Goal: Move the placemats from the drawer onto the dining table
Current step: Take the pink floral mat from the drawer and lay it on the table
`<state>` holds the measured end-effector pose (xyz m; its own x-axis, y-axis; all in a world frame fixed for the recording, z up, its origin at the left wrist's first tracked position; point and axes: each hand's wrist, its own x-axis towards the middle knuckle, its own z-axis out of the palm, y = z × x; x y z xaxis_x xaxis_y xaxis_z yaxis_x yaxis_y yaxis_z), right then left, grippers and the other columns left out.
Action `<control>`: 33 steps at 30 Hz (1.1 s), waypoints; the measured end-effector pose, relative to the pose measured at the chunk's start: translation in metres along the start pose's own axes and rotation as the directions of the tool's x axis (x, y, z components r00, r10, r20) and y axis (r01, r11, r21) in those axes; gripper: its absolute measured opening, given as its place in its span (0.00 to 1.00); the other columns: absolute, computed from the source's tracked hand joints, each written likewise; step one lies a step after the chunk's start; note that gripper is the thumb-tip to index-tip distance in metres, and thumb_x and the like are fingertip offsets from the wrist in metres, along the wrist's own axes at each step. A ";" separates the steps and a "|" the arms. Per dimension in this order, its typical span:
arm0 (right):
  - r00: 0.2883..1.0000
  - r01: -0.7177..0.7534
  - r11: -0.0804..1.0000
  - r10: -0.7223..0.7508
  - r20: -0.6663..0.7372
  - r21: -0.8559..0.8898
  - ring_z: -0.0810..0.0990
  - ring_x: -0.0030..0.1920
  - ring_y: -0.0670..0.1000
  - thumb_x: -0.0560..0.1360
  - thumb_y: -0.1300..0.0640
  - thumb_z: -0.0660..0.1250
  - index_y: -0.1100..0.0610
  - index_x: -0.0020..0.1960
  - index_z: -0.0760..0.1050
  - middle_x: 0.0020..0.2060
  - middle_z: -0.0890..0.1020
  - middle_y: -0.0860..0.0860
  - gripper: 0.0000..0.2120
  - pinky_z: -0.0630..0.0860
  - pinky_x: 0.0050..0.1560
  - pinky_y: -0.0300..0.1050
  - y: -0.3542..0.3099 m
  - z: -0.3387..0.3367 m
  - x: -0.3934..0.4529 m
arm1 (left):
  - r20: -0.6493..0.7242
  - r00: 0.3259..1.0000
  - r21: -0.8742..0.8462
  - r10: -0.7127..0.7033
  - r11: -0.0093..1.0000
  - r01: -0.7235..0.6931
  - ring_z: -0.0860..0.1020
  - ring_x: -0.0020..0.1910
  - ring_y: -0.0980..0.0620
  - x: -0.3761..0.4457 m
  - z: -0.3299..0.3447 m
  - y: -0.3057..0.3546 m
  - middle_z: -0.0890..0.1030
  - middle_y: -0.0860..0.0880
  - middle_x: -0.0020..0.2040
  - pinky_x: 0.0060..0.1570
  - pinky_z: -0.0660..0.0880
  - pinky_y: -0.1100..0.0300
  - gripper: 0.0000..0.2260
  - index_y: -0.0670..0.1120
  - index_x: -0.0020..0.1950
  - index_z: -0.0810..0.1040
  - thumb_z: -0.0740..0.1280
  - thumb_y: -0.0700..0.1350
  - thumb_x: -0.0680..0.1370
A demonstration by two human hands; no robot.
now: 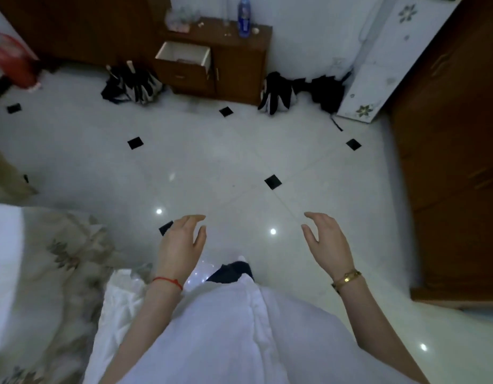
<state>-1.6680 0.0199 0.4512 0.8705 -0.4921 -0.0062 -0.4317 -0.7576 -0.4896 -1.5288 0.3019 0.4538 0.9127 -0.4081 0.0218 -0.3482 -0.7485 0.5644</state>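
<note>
A small brown wooden cabinet stands against the far wall, its top left drawer pulled out with a white inside. What lies in the drawer is too dim to tell. My left hand, a red string on its wrist, and my right hand, with a gold bracelet, hover over the white tiled floor, fingers apart and holding nothing. Both hands are far from the drawer. No placemat shows clearly, and the dining table is out of view.
A blue-capped bottle stands on the cabinet top. Black-and-white bags lie on the floor left and right of the cabinet. A white flowered fridge and a brown door are at right; floral fabric at left.
</note>
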 end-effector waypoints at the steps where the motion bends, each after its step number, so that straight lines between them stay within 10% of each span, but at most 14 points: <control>1: 1.000 0.022 1.000 -0.022 -0.003 0.000 0.75 0.61 0.54 0.79 0.56 0.63 0.59 0.64 0.75 0.59 0.79 0.54 0.15 0.65 0.60 0.37 -0.006 0.001 0.032 | -0.021 1.000 0.020 0.011 1.000 -0.010 0.79 0.53 0.44 0.031 -0.005 -0.001 0.82 0.44 0.53 0.53 0.75 0.53 0.11 0.43 0.60 0.78 0.65 0.43 0.78; 33: 0.909 0.375 0.927 -0.372 0.191 0.019 0.77 0.59 0.56 0.78 0.56 0.65 0.60 0.63 0.75 0.57 0.80 0.55 0.15 0.72 0.60 0.48 -0.208 0.127 0.871 | -0.252 0.921 0.023 -0.297 0.950 0.312 0.80 0.54 0.45 0.764 -0.064 -0.131 0.82 0.45 0.55 0.53 0.76 0.52 0.11 0.43 0.59 0.79 0.66 0.41 0.78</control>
<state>-0.7897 -0.1971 0.4370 0.9964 -0.0837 0.0100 -0.0690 -0.8787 -0.4724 -0.7724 0.1222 0.4495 0.9979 -0.0220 0.0606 -0.0506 -0.8501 0.5242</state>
